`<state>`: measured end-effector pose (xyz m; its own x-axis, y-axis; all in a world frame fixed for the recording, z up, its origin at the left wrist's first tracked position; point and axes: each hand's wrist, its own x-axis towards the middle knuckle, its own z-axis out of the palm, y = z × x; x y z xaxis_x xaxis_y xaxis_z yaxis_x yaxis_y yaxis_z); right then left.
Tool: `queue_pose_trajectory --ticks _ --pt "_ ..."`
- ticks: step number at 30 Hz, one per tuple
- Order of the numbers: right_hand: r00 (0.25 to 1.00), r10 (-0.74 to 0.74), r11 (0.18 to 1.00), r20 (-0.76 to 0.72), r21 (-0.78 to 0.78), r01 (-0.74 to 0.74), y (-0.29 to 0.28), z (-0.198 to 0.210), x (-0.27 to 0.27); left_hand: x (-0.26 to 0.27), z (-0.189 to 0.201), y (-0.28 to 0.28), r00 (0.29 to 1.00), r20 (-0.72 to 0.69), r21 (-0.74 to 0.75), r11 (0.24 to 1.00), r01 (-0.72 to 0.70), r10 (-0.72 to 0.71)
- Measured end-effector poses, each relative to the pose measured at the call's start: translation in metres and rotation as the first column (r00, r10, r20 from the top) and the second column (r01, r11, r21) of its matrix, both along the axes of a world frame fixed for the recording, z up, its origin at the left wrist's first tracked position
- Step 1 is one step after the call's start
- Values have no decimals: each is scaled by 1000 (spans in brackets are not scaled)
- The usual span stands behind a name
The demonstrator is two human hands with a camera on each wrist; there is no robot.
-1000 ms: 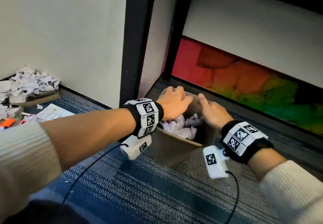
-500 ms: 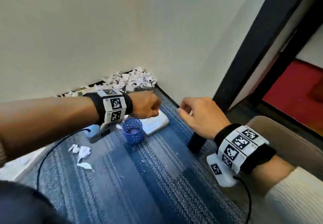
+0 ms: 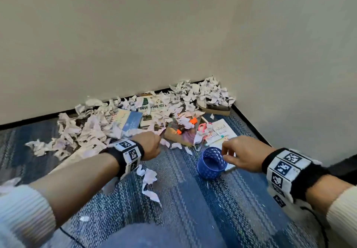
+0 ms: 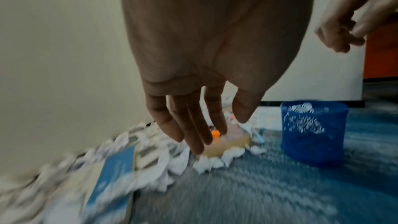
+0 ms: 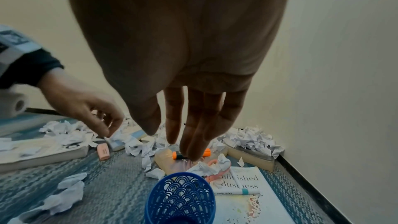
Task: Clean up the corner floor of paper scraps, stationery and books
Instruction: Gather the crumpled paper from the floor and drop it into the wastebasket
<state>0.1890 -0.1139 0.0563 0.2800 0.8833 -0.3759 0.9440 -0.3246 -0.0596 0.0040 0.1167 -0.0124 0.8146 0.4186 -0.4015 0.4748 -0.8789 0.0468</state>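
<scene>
Crumpled paper scraps point(image 3: 92, 131) lie heaped along the wall into the corner, over several books: a green-and-white one point(image 3: 152, 106), a blue one point(image 3: 131, 121) and a white one point(image 3: 222, 131). Orange highlighters point(image 3: 193, 120) and pink scissors point(image 3: 202, 128) lie between them. A blue mesh pen cup point(image 3: 211, 163) stands on the carpet. My left hand point(image 3: 154, 143) hovers over the scraps' near edge, fingers hanging straight point(image 4: 219, 134) and holding nothing. My right hand point(image 3: 229, 155) hangs just above the cup's right rim, fingers relaxed point(image 5: 172, 142), holding nothing.
Two pale walls with black skirting close in the corner. A flat brown box point(image 3: 216, 108) sits under scraps in the corner itself. A pink eraser point(image 5: 103, 151) and a pen point(image 5: 237, 192) on the white book lie loose. Blue striped carpet point(image 3: 183, 199) spreads toward me.
Both hands left the brown bin of scraps at the right. The view swung left to the corner, and the hands now hang open over the scraps and the blue cup.
</scene>
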Motion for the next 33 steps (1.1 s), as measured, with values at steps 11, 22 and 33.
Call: queue_pose_trajectory --ticks 11,22,33 --pt "992 10 998 -129 -61 -18 107 -59 -50 -69 -95 -20 976 -175 -189 968 -164 131" --pt "991 -122 990 -46 65 125 177 -176 -64 -96 -112 -20 872 10 -270 841 -469 489" --pt "980 -80 960 -180 249 125 169 -196 -83 -106 -135 -20 989 46 -273 954 -121 139"
